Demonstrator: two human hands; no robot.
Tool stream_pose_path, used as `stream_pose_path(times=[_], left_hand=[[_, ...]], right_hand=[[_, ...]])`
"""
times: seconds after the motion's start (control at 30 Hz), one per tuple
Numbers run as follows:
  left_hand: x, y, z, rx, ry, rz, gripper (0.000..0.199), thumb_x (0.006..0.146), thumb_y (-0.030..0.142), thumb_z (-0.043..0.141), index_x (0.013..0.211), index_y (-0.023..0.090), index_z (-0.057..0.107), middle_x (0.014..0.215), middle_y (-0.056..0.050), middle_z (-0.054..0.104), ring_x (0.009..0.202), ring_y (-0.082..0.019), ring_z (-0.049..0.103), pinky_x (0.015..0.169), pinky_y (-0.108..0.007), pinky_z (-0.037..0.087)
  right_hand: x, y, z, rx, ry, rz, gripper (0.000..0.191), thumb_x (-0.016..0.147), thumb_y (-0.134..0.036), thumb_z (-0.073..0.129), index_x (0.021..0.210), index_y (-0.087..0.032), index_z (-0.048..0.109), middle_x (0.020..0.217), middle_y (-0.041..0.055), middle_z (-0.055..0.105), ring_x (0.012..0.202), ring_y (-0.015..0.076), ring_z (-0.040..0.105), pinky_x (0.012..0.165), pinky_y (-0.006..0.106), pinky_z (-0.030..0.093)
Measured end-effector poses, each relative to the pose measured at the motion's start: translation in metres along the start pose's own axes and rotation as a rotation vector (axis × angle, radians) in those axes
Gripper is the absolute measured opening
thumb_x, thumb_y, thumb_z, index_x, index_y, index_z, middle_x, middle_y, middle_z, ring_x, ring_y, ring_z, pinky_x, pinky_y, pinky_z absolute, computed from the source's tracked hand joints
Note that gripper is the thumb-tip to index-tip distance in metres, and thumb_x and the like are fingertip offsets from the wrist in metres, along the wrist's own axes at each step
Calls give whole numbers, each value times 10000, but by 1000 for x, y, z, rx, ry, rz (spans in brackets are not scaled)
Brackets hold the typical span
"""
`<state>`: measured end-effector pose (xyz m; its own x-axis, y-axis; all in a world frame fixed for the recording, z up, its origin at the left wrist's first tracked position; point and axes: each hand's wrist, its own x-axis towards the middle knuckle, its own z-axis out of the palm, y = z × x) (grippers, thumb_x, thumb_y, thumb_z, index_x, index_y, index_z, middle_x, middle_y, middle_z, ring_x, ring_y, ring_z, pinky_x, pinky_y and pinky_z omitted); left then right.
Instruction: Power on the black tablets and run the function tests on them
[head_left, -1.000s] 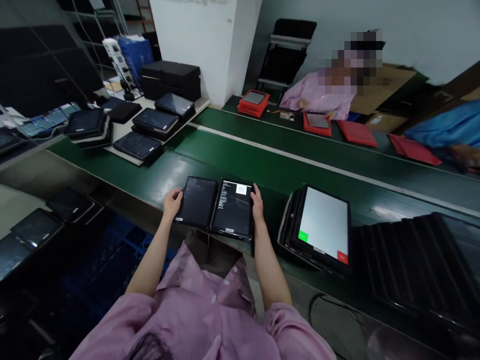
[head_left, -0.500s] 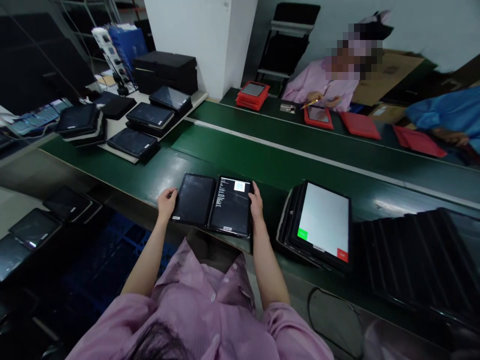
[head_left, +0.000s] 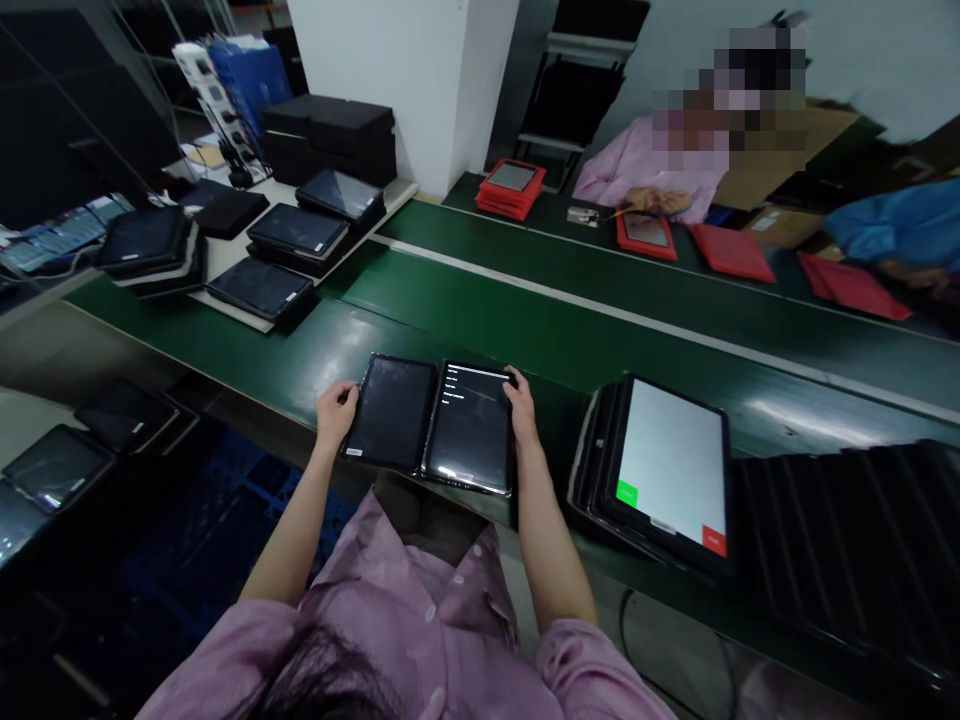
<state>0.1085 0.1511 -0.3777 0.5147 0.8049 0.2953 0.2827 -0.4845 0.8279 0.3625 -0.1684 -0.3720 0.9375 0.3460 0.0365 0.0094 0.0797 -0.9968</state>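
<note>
Two black tablets lie side by side near the front edge of the green bench (head_left: 315, 350). The left tablet (head_left: 394, 412) has a dark screen and a small label at its lower left corner. White menu lines show on the right tablet (head_left: 471, 430). My left hand (head_left: 337, 408), fingers bent, grips the left edge of the left tablet. At the upper right edge of the right tablet, my right hand (head_left: 521, 400) has its fingers curled over the rim.
To the right, a tablet with a lit white screen (head_left: 671, 465) tops a stack, beside a long row of dark tablets (head_left: 847, 540). More tablets (head_left: 296, 232) are piled at the left. Across the bench, a person handles a red-cased tablet (head_left: 646, 234).
The right tablet's screen has gone from dense text with a white code block to a short menu. My right fingers have bent further over its edge. The view has shifted slightly.
</note>
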Motion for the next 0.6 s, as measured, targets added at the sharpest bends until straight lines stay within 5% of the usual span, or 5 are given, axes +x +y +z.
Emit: stream_pose_path(times=[0.3,0.47,0.6], left_hand=[[-5,1,0,-32,18,24,298,953,439,649,959,209,838,1086,-105,848,1036,-260,793,923,-363,639],[-6,1,0,-34,21,28,286,965,434,649,963,217,836,1096,-104,847,1046,-258,790,903,-357,642],[-7,-1,1,-48,20,21,285,965,440,654,966,217,831,1098,-105,846,1043,-257,791,891,-355,646]], right_hand=[[14,0,-3,-66,-44,-69,575,829,-535,775,1331,-256,748,1501,91,730,1458,327,601,1305,532,402],[7,-2,-1,21,-36,-5,649,895,-621,712,1423,-243,710,1575,117,683,1459,326,623,1287,536,435],[-9,-3,-1,11,5,-15,735,906,-609,718,1547,-258,640,1672,96,603,1576,314,524,1363,527,337]])
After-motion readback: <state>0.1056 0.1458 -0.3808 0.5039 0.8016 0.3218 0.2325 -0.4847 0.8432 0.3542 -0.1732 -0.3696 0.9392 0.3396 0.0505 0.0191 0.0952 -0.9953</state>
